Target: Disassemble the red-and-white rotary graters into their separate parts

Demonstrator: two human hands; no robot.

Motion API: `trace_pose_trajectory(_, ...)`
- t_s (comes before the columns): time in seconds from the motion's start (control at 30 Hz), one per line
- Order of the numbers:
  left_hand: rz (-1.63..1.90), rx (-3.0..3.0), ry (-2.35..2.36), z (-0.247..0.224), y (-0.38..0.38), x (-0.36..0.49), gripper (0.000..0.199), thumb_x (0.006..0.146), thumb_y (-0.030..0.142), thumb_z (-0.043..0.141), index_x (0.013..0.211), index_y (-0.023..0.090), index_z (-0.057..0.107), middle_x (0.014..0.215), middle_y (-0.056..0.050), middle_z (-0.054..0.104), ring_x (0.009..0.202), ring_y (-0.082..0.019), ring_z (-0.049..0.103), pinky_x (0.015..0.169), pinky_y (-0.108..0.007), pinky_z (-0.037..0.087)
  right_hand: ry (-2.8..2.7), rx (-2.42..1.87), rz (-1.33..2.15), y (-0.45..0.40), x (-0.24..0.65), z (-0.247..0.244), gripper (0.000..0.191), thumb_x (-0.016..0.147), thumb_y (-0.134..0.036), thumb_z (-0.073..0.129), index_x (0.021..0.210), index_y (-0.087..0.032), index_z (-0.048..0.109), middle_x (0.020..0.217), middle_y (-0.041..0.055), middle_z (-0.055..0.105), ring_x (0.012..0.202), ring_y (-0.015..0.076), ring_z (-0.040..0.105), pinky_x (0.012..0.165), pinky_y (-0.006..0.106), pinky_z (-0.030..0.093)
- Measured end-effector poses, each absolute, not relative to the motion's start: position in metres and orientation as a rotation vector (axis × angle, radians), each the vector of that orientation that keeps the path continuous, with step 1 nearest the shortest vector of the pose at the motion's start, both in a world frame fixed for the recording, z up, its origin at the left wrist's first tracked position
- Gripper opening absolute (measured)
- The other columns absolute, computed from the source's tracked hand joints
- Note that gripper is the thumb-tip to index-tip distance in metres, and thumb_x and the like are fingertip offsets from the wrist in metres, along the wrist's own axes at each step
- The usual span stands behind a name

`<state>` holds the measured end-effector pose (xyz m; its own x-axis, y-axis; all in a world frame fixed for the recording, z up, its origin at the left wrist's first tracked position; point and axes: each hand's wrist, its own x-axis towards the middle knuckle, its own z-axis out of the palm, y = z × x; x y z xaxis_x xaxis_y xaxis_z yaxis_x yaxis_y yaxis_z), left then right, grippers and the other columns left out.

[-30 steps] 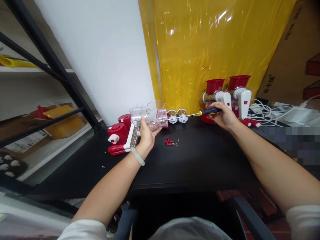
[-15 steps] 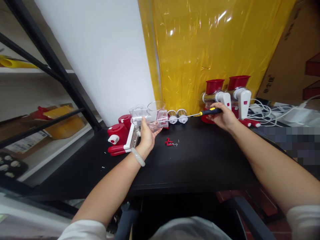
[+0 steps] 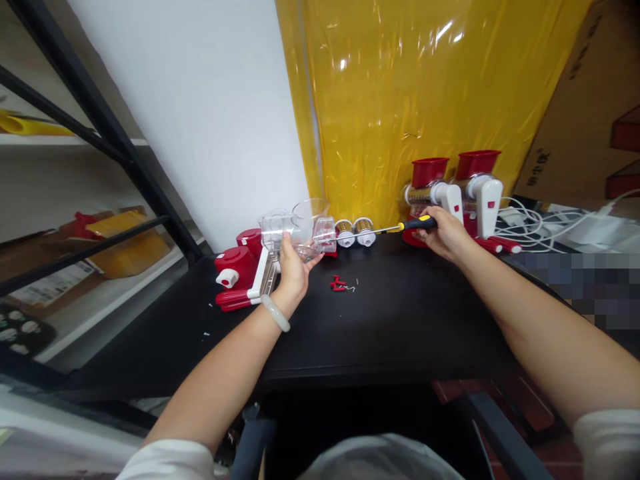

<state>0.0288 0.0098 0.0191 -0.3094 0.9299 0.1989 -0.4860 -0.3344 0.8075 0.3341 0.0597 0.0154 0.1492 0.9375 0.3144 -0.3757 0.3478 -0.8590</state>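
The left hand [image 3: 295, 270] grips a clear plastic cylindrical housing [image 3: 300, 230], held above the black bench [image 3: 390, 320]; the right hand [image 3: 447, 232] is closed around the black-and-yellow handle of a long-shafted screwdriver [image 3: 401, 227]. The shaft spans the gap between the hands to the housing's right end; tip contact cannot be confirmed. Screw work appears under way; its direction cannot be told. Unfitted: small red plastic parts [image 3: 337, 285] between the hands, and two white-and-metal grating drums [image 3: 364, 225] beyond them. Two red-and-white hopper units [image 3: 425, 193], apparently complete, stand beyond the right hand and limit forward travel. Round red bases [image 3: 243, 263] confine the left hand's outer side. The widest working room lies nearside of both hands, toward the bench's front edge.
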Motion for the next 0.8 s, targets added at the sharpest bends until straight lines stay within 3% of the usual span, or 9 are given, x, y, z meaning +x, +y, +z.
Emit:
trace_pose_trajectory(0.5,1.824,0.803,0.774,0.0177,0.0099,0.0282,0.035,0.092,0.056,0.053,0.101,0.023,0.058,0.099,-0.008,0.069,0.089,-0.019,0.067,0.08,-0.034,0.057,-1.003,-0.713,1.03,0.0619,0.3314,0.0142,0.016,0.086,-0.028,0.056,0.073,-0.022,0.05,0.055,-0.0032,0.048,0.044,0.0106,0.044,0.042,0.023,0.042)
trace_pose_trajectory(0.67,1.821,0.816,0.776,0.0182,0.0105,0.0266,0.034,0.096,0.055,0.046,0.104,0.024,0.057,0.095,-0.005,0.067,0.081,-0.016,0.067,0.079,-0.033,0.058,-1.042,-0.73,0.952,0.0615,0.3325,0.0137,0.025,0.083,-0.038,0.064,0.07,-0.023,0.05,0.054,-0.0041,0.047,0.042,0.0098,0.042,0.043,0.024,0.042)
trace_pose_trajectory(0.8,1.806,0.806,0.779,0.0193,0.0101,0.0261,0.035,0.097,0.055,0.044,0.107,0.024,0.058,0.102,-0.006,0.067,0.084,-0.016,0.068,0.08,-0.034,0.058,-1.142,-0.788,0.884,0.0623,0.3364,0.0121,0.033,0.083,-0.05,0.065,0.07,-0.025,0.05,0.043,-0.0069,0.035,0.038,0.0104,0.032,0.042,0.026,0.042)
